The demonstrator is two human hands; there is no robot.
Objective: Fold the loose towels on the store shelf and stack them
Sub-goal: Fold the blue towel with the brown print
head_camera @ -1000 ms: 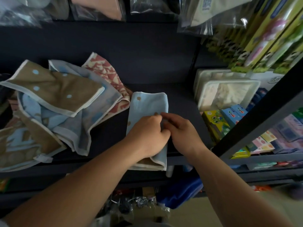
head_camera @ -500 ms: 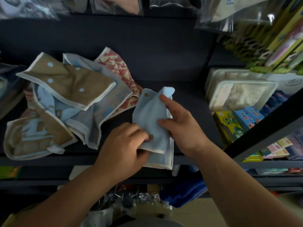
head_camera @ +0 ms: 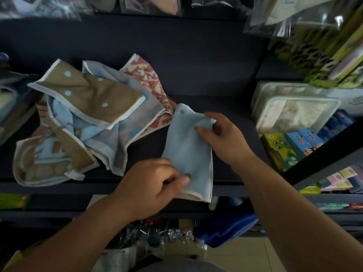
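Folding a small towel on a store shelf, head view. The light-blue towel with brown dots [head_camera: 187, 152], already reduced to a narrow strip, lies at the front of the dark shelf [head_camera: 196, 75], its near end overhanging the shelf lip. The left hand [head_camera: 151, 185] pinches the near end between thumb and fingers; the right hand [head_camera: 225, 138] holds the far right corner, which is lifted and slightly curled. Both hands are thus closed on the same towel. To its left, touching or just beside it, lies the loose heap: a brown towel with blue dots [head_camera: 92, 95] on top, a grey-blue towel [head_camera: 125, 132] beneath, a red-and-cream patterned towel [head_camera: 145, 75] behind. No finished stack is visible. For a clean fold, judged from this layout, the far end should be brought squarely over the near end, hems aligned, then pressed flat before release; the curled corner risks a skewed edge.
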